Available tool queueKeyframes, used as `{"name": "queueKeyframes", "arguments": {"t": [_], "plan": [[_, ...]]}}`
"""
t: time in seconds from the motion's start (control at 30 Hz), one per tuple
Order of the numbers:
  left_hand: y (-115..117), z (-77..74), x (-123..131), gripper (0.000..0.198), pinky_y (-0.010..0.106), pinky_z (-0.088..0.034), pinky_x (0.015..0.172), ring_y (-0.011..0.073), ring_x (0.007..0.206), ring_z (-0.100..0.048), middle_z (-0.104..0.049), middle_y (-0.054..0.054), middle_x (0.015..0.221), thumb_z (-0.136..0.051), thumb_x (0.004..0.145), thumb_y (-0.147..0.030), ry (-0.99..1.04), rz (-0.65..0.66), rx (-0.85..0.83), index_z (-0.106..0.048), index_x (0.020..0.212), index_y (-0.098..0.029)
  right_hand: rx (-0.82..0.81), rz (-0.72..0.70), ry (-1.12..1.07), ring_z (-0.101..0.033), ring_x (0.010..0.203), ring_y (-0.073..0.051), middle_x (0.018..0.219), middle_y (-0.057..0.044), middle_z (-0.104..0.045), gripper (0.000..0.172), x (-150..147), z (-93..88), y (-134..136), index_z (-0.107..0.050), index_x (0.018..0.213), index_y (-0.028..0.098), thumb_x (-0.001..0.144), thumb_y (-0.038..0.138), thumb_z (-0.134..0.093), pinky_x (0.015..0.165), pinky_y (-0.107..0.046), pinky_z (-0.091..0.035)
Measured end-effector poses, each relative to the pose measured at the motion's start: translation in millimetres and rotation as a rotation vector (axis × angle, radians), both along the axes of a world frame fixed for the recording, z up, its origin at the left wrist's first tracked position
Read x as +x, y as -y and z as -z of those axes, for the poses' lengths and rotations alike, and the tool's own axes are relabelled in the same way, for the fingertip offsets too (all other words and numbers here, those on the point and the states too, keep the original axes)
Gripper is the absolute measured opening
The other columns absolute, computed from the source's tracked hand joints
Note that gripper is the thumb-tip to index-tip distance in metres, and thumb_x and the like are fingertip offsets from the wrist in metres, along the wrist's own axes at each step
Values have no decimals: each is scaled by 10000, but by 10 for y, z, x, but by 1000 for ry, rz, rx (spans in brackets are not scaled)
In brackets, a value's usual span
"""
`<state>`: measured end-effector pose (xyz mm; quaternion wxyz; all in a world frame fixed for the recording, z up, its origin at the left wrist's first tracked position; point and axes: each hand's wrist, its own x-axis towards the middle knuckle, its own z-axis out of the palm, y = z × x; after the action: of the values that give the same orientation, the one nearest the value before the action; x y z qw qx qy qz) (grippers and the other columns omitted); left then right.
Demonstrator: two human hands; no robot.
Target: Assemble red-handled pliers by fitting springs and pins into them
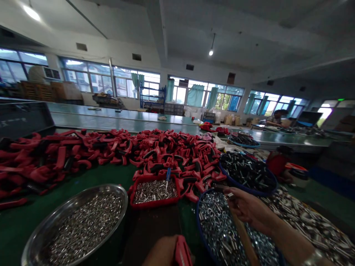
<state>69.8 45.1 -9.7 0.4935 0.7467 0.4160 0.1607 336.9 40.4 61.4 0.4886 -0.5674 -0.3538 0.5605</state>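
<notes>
My left hand (pixel 162 253), at the bottom edge, is closed around a red plastic tool handle (pixel 183 254); both are partly cut off by the frame. My right hand (pixel 249 211) hovers over a blue basket of shiny metal parts (pixel 215 221), pinching a small metal piece (pixel 230 195) between thumb and fingertips. Beneath that hand a hammer with a wooden handle (pixel 245 240) lies across the basket. A red tray (pixel 155 205) of small metal pins stands ahead of my left hand, with a blue-handled tool (pixel 168 175) stuck in it.
Left of the tray sits a metal bowl (pixel 123 201) full of small pins. A wide heap of red handles (pixel 166 147) spreads behind. Another basket (pixel 246 173) holds black parts; loose metal pieces (pixel 307 221) lie at right. A person (pixel 276 118) sits at a far bench.
</notes>
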Motion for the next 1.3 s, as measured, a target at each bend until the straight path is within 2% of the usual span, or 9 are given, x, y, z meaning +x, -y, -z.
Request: {"name": "queueKeyframes", "arguments": {"t": [0.13,0.27,0.43,0.6,0.73,0.87,0.93,1.07,1.3], "plan": [[-59,-180,267,138,210,-369,543,161,655,-571,-642,12,707,-511,653,-157,27,59,155,-628,724,-172,72,184,-43,-447,443,-59,613,30,-564,232,44,17,431,-561,869,227,683,340,-642,307,-118,-217],[-219,-216,693,123,254,-390,579,203,688,-580,-637,46,738,-526,633,-153,-108,121,325,-621,705,-185,99,411,-84,-516,518,-96,623,31,-574,291,135,132,609,-571,858,232,624,353,-695,330,-144,-314],[-327,-264,1180,166,367,-403,711,294,818,-569,-627,108,837,-569,577,-112,-200,145,403,-635,712,-182,156,387,-209,-387,403,-45,525,69,-474,221,147,381,637,-562,854,212,690,325,-658,321,-125,-267],[-299,-309,1389,170,438,-382,765,338,833,-560,-626,133,784,-603,509,-35,-244,175,358,-630,626,-156,170,391,-251,-363,394,-37,502,72,-466,248,184,444,637,-563,865,203,677,326,-669,322,-118,-238],[-326,-308,1360,139,422,-370,779,315,851,-547,-622,117,786,-607,544,-62,-161,90,282,-617,651,-151,150,424,-186,-427,445,-53,537,60,-519,315,184,429,699,-567,892,217,643,366,-689,357,-123,-288],[-316,-334,1218,125,260,-411,611,160,657,-540,-616,54,737,-522,732,-235,-6,47,119,-605,769,-149,96,313,-28,-460,482,-56,611,42,-573,359,31,413,747,-555,924,220,664,445,-658,385,-132,-302],[-241,-358,1122,195,202,-369,496,93,518,-467,-605,36,708,-492,774,-300,137,15,-90,-589,798,-132,75,248,26,-469,502,-62,621,41,-583,380,-106,393,747,-542,940,229,671,480,-640,407,-136,-318],[-27,-374,925,291,158,-276,409,34,434,-353,-564,9,657,-662,647,-370,479,-127,-584,-576,754,-113,120,207,30,-491,545,-80,641,36,-591,392,-398,326,717,-517,939,241,670,502,-630,465,-161,-366],[136,-354,669,395,163,-278,384,44,408,-347,-484,-46,514,-716,549,-434,556,-193,-696,-575,750,-124,121,195,44,-483,482,-74,598,35,-578,432,-669,258,702,-516,938,231,649,529,-634,416,-163,-334]]}}
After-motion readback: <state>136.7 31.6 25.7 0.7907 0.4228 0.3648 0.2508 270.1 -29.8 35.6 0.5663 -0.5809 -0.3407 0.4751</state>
